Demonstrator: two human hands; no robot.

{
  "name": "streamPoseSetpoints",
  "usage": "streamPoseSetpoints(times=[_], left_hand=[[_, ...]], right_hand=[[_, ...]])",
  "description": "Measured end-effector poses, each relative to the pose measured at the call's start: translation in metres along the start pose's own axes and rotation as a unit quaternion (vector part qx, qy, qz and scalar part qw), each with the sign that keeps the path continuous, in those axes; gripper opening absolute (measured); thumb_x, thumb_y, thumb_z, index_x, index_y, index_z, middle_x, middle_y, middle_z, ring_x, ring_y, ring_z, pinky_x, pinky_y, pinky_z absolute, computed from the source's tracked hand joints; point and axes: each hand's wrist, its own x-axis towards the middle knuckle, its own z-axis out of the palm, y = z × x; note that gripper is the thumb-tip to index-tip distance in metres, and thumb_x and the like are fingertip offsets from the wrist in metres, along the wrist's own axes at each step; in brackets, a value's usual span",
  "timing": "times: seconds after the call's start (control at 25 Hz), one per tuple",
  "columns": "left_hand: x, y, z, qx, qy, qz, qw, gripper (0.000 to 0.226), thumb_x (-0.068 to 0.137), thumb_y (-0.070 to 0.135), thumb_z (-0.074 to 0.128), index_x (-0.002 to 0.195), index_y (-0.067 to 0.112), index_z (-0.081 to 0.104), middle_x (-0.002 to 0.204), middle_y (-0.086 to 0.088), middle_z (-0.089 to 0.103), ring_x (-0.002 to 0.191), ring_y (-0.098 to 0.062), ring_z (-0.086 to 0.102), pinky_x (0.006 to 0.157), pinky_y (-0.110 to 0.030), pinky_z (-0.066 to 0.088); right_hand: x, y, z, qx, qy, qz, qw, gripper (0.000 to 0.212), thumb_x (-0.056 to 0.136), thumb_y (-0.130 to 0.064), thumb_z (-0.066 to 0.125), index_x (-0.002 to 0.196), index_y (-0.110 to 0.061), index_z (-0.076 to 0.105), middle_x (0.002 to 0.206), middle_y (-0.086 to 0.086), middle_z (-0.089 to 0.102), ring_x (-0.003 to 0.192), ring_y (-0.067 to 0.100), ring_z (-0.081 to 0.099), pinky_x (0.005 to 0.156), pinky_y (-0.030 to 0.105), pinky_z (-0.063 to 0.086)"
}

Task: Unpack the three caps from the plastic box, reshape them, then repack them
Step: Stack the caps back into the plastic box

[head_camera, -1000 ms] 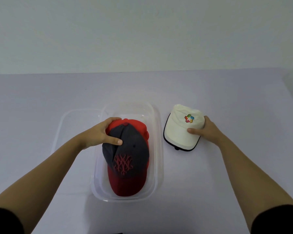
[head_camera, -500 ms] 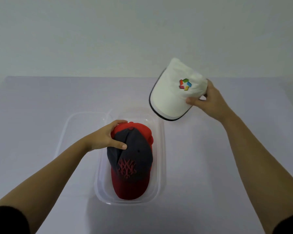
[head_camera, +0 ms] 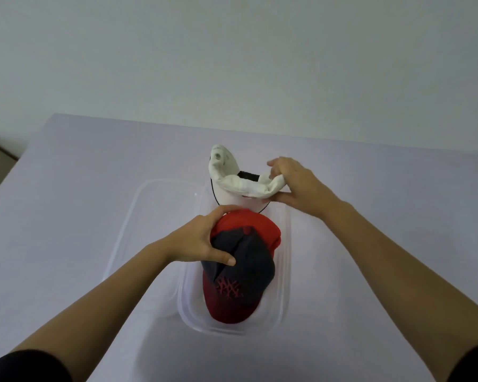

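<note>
Three caps: my left hand grips the red cap and navy cap stacked in one plastic box, centre frame; my right hand pinches the white cap above.

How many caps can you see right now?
3. A white cap in the right hand above the plastic box's far end; a navy cap in the box, gripped by the left hand; a red cap nested beneath it, mostly covered.

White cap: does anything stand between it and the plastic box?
Yes. The white cap, held by the right hand over the far end of the plastic box, has the stacked red cap and navy cap beneath it, and the left hand grips their crowns just under its brim. That hand probably must move first.
</note>
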Motion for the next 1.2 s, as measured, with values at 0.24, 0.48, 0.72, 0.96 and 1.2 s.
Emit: streamPoseSetpoints(times=[0.24,0.48,0.72,0.96,1.2], left_hand=[[-0.003,-0.002,0.003,0.004,-0.004,0.011,1.000,0.090,0.066,0.031,0.086,0.130,0.049,0.026,0.117,0.011,0.062,0.102,-0.005,0.064,0.085,-0.016,0.051],[0.000,-0.009,-0.001,-0.014,-0.002,0.000,1.000,0.094,0.064,0.034,0.086,0.137,0.044,0.028,0.126,0.007,0.059,0.108,-0.008,0.062,0.092,-0.024,0.052],[0.001,-0.014,-0.002,-0.022,0.003,-0.004,1.000,0.093,0.064,0.034,0.086,0.135,0.047,0.027,0.126,0.008,0.059,0.108,-0.008,0.062,0.091,-0.025,0.053],[0.010,-0.019,-0.011,-0.037,-0.008,-0.049,0.998,0.098,0.068,0.036,0.083,0.143,0.043,0.021,0.133,0.006,0.052,0.115,-0.012,0.057,0.098,-0.030,0.049],[0.018,-0.020,-0.015,0.016,-0.003,-0.075,0.997,0.106,0.070,0.041,0.080,0.150,0.030,0.011,0.152,0.003,0.028,0.134,-0.014,0.036,0.104,-0.026,0.035]], right_hand=[[0.008,0.004,0.017,0.073,-0.090,0.082,0.990,0.047,0.077,-0.048,0.070,0.095,-0.011,0.046,0.092,0.006,0.057,0.081,0.026,0.057,0.071,0.042,0.051],[0.014,0.016,0.045,-0.009,-0.181,0.124,0.976,0.042,0.089,-0.057,0.045,0.096,-0.015,0.042,0.085,-0.004,0.049,0.078,0.017,0.045,0.069,0.030,0.039],[0.016,0.020,0.055,-0.028,-0.221,0.106,0.969,0.038,0.097,-0.028,0.043,0.134,-0.021,0.042,0.130,0.001,0.053,0.122,0.024,0.048,0.103,0.039,0.038],[0.006,0.019,0.068,-0.080,-0.191,0.122,0.971,0.051,0.102,-0.028,0.029,0.150,-0.013,0.019,0.156,0.006,0.028,0.145,0.019,0.021,0.120,0.040,0.010],[-0.006,-0.004,0.055,0.075,-0.017,0.135,0.988,0.034,0.101,-0.028,0.037,0.129,-0.016,0.053,0.128,0.000,0.057,0.119,0.014,0.052,0.103,0.029,0.041]])
